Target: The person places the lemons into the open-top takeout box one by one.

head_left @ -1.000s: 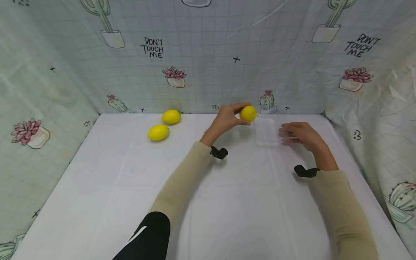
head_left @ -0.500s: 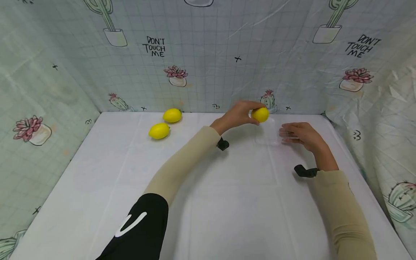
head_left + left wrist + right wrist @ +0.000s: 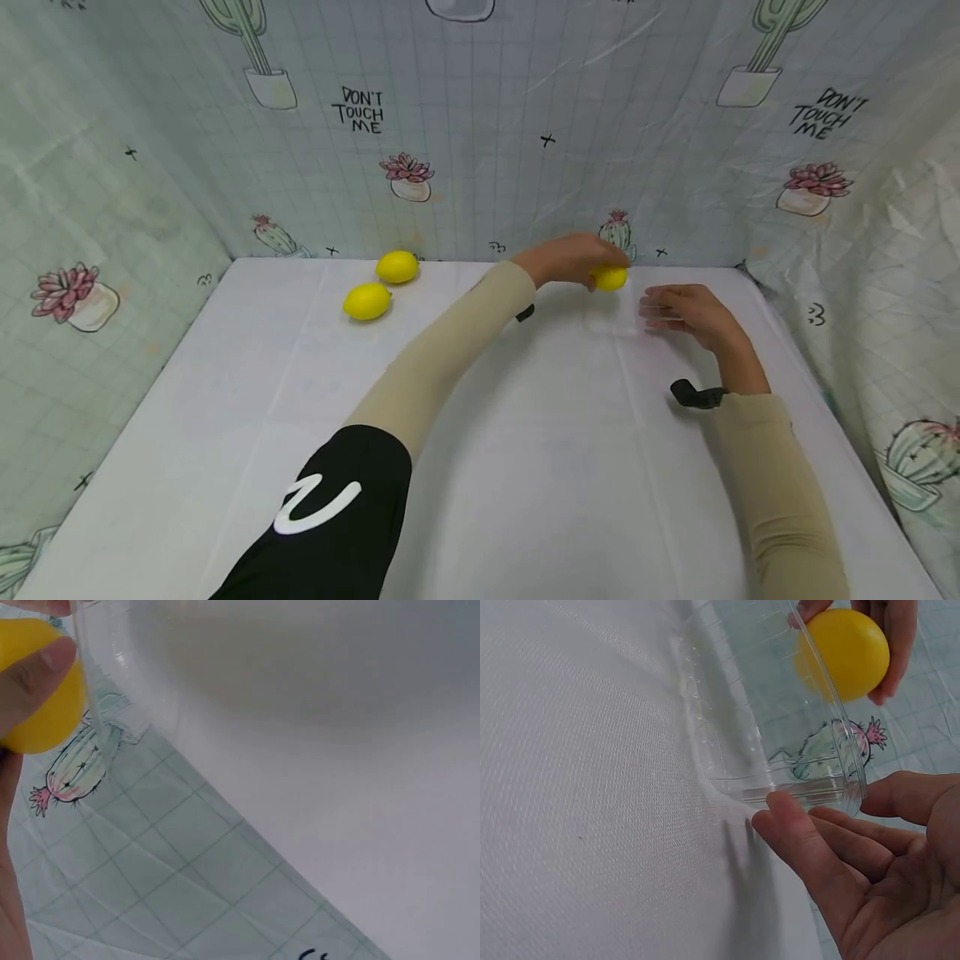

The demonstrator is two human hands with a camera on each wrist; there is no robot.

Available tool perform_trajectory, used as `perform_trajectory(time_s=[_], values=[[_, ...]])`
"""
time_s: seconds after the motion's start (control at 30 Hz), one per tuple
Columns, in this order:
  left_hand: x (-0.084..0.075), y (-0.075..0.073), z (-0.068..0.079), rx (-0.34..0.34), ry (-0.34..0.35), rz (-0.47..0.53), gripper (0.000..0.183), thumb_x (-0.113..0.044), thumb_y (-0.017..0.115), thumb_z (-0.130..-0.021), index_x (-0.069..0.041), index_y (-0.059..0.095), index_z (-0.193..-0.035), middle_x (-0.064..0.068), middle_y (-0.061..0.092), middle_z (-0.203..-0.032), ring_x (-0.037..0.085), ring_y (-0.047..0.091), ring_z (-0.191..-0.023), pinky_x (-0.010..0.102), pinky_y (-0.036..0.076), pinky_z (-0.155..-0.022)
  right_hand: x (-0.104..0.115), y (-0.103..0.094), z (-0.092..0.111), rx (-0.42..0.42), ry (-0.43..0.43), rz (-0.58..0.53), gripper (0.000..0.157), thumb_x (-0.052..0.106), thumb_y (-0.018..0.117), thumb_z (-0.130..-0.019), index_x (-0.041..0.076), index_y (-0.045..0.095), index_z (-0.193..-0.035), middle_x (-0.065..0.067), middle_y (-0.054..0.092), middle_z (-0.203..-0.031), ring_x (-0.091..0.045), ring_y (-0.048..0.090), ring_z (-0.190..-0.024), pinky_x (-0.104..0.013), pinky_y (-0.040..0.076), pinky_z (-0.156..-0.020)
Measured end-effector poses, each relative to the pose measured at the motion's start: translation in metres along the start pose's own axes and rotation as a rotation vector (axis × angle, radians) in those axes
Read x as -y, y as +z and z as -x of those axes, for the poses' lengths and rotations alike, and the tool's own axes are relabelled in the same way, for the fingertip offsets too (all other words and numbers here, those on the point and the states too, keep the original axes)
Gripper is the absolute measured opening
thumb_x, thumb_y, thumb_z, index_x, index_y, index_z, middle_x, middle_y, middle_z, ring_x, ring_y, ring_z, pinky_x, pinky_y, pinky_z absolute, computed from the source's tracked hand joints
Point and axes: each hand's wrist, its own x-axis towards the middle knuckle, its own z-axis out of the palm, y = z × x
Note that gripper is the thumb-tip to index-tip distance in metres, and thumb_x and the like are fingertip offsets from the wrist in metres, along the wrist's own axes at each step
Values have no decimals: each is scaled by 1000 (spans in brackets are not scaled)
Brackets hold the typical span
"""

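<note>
My left hand (image 3: 568,257) grips a yellow lemon (image 3: 611,278) between thumb and fingers near the table's back edge. A clear plastic box (image 3: 821,786) stands on the table beneath it, faint in the head view. In the right wrist view the lemon (image 3: 849,656) is at the box's open top, partly seen through the rim; whether it touches the box I cannot tell. My right hand (image 3: 693,317) lies to the right of the box, its extended fingertips (image 3: 784,814) against the outer side wall. Two more lemons rest at the back left, the farther lemon (image 3: 397,267) and the nearer lemon (image 3: 367,301).
A white cloth (image 3: 525,483) covers the table. Behind it hangs a patterned curtain (image 3: 480,142) that meets the back edge, and similar cloth lines both sides. Black cameras are strapped to the wrists, such as the right wrist camera (image 3: 697,394).
My left hand has carried the lemon rightward and slightly lower, from left of the box to over it. My right hand has stayed at the box's side. The two resting lemons have not moved.
</note>
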Motion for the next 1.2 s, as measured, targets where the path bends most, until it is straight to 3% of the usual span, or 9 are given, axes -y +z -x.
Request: perform_trajectory(time_s=[0.17, 0.37, 0.63, 0.9, 1.1, 1.2], values=[[-4, -6, -12, 49, -17, -9, 62, -11, 80, -88, -18, 58, -145, -5, 58, -145, 13, 51, -131, 16, 37, -111, -2, -2, 1, 12, -10, 3, 56, 30, 42, -111, -9, 37, -152, -30, 43, -152, -15, 65, -116, -28, 56, -95], [-14, -8, -25, 134, -95, 61, 57, -3, 73, -92, -25, 61, -142, -6, 59, -141, 13, 52, -122, 19, 44, -104, -5, -2, 5, -3, -3, -14, 56, 29, 42, -111, -9, 37, -151, -31, 42, -152, -12, 67, -112, -26, 57, -92], [-16, -5, -32, 153, -192, 114, 54, 3, 68, -94, -23, 63, -141, -6, 59, -141, 12, 51, -120, 21, 48, -97, -4, -1, 6, -16, -5, -30, 54, 28, 43, -111, -8, 39, -151, -31, 44, -151, -9, 68, -108, -26, 57, -92], [-8, 3, -30, 117, -145, 90, 54, 3, 70, -93, -20, 62, -141, -7, 56, -146, 12, 46, -138, 20, 37, -113, -1, 2, 8, 0, -15, -32, 53, 26, 41, -111, -9, 38, -151, -31, 43, -151, -16, 66, -116, -30, 56, -96], [6, 11, -24, 64, -111, 101, 54, -3, 75, -91, -21, 61, -141, -7, 56, -146, 13, 46, -137, 17, 37, -112, -1, 3, 7, -9, -16, -42, 53, 25, 41, -111, -9, 36, -152, -30, 44, -151, -16, 66, -116, -30, 56, -96], [9, 8, -12, 40, -91, 96, 53, -5, 75, -92, -18, 60, -142, -5, 56, -147, 14, 47, -137, 17, 36, -112, -1, 6, 7, -23, -13, -50, 52, 24, 42, -111, -9, 38, -151, -30, 44, -151, -15, 67, -114, -30, 56, -96]])
